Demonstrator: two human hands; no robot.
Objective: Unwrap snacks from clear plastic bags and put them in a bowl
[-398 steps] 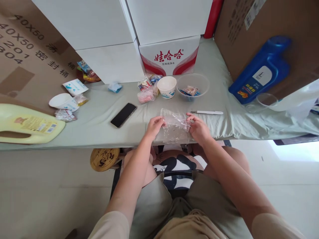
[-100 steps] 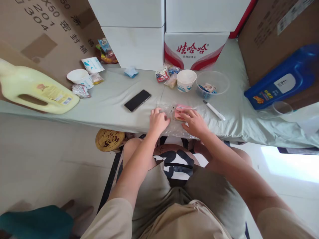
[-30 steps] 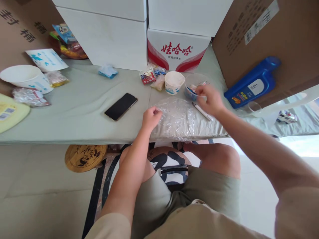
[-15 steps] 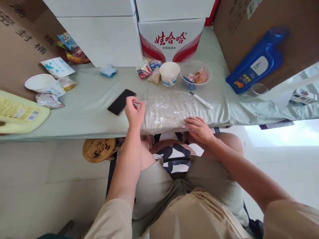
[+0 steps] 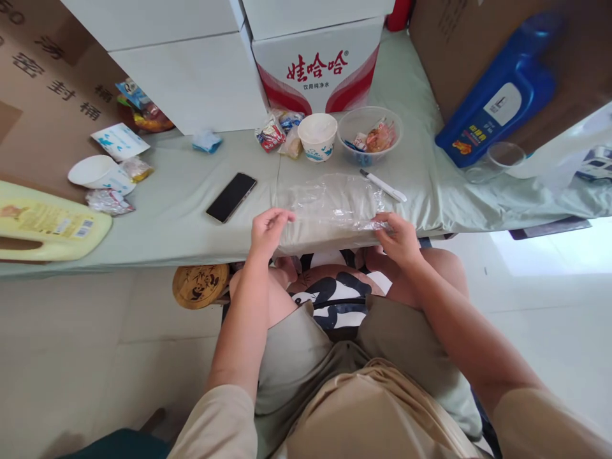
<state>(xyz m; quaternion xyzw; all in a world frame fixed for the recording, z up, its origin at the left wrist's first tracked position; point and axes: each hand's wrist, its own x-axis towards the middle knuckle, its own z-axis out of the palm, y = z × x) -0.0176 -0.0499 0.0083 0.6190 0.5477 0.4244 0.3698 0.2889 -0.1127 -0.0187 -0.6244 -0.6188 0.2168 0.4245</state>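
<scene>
A clear plastic bag (image 5: 329, 199) lies on the green cloth in front of me, its near edge slightly lifted. My left hand (image 5: 268, 233) pinches its near left corner between thumb and fingers. Over at the near right corner, my right hand (image 5: 398, 239) grips the crinkled film the same way. Just beyond the bag's right side rests a white utility knife (image 5: 384, 186). To the left of my left hand is a black phone (image 5: 231, 197), lying flat. Behind the bag stand a paper cup (image 5: 317, 138) and a clear plastic bowl (image 5: 370, 137) holding wrapped snacks.
Small snack packets (image 5: 280, 132) sit beside the cup. White cartons (image 5: 318, 67) line the back. A blue bottle (image 5: 500, 95) and clear cup (image 5: 502, 159) stand at right. At left are a tipped paper cup (image 5: 100, 173) and a yellow jug (image 5: 57, 220). A wooden stool (image 5: 199, 287) stands below.
My left hand has moved down from beside the phone to the bag's near left corner. My right hand has gone from lying flat on the film to gripping its near right corner.
</scene>
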